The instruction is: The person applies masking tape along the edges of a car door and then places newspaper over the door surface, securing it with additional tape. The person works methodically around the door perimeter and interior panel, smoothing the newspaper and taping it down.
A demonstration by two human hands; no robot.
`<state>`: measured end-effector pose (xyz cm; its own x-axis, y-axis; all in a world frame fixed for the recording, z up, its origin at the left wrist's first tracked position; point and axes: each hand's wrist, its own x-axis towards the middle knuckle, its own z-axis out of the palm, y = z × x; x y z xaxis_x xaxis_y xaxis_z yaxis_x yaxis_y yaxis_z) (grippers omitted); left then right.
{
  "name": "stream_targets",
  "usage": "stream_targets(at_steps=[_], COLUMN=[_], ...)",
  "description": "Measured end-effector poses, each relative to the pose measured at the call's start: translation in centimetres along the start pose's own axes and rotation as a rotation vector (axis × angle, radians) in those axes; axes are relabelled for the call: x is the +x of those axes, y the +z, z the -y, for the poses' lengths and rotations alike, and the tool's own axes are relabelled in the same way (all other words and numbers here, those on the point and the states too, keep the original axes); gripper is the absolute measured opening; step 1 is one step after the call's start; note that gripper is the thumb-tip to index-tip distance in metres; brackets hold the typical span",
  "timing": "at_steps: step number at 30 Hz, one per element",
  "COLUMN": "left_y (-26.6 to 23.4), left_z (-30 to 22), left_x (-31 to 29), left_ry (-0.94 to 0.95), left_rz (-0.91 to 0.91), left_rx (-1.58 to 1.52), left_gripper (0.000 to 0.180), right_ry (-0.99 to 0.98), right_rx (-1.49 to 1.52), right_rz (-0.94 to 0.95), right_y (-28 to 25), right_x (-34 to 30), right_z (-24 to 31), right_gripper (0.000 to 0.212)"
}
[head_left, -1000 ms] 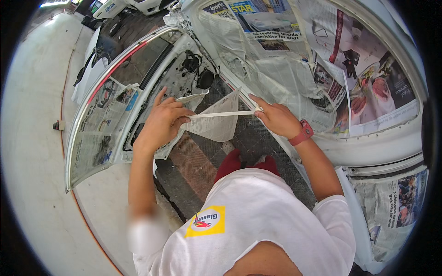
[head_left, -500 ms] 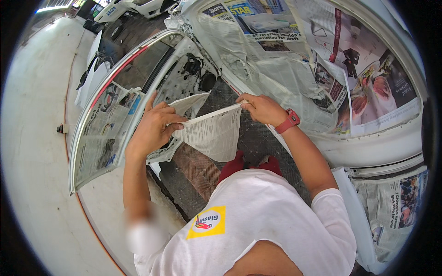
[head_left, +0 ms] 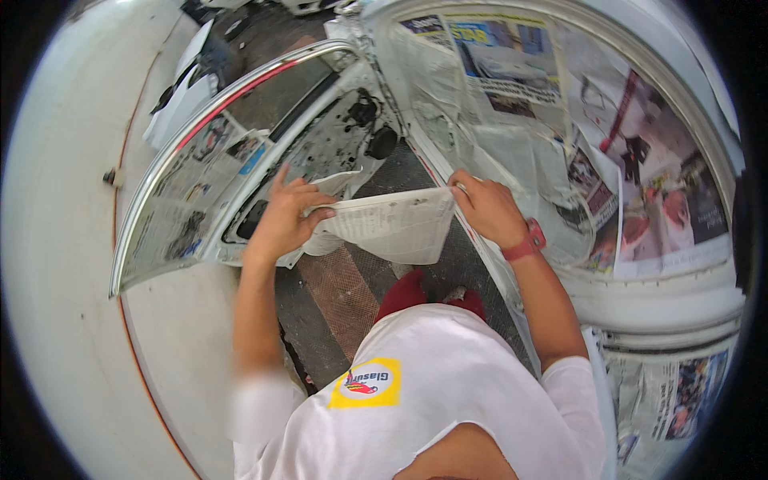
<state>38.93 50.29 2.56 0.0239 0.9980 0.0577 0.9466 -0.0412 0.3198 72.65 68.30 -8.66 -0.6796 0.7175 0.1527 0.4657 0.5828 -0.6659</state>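
A folded newspaper sheet (head_left: 396,228) hangs between my two hands in front of my body, its top edge fairly straight and its lower part drooping. My left hand (head_left: 290,214) pinches the left end between thumb and fingers, with the index finger pointing up. A loose flap of the paper curls up beyond that hand. My right hand (head_left: 490,210), with a red watch on the wrist, grips the upper right corner. Behind my left hand stands an open white car door (head_left: 320,144), its inner panel bare. To my right is the car body, its openings covered with newspaper (head_left: 512,56).
Newspaper also covers part of the door's window (head_left: 192,188). A white wall (head_left: 64,240) with an orange hose (head_left: 132,336) runs along the left. Dark and reddish matting (head_left: 340,292) lies underfoot. White car parts (head_left: 188,88) stand at the far left.
The view has shifted. My hands are farther apart, and the newspaper sheet between them is stretched wider, its top edge more level. Both hands keep their hold.
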Motion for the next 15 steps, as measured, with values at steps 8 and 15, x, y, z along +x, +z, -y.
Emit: stream_targets(at_steps=[8, 15], left_y=[6.8, 13.7], left_z=[2.6, -1.5], left_x=[-4.9, -5.6], left_ry=[-0.228, -0.338], left_rz=[-0.296, -0.422], left_rx=[0.024, 0.158], left_gripper=[0.013, 0.038], right_ry=[0.718, 0.302], right_rx=[1.235, 0.519], right_rz=[-0.598, -0.389], right_y=[2.5, 5.0], right_x=[-1.3, -1.8], right_z=[-7.8, -1.9], right_gripper=[0.026, 0.059])
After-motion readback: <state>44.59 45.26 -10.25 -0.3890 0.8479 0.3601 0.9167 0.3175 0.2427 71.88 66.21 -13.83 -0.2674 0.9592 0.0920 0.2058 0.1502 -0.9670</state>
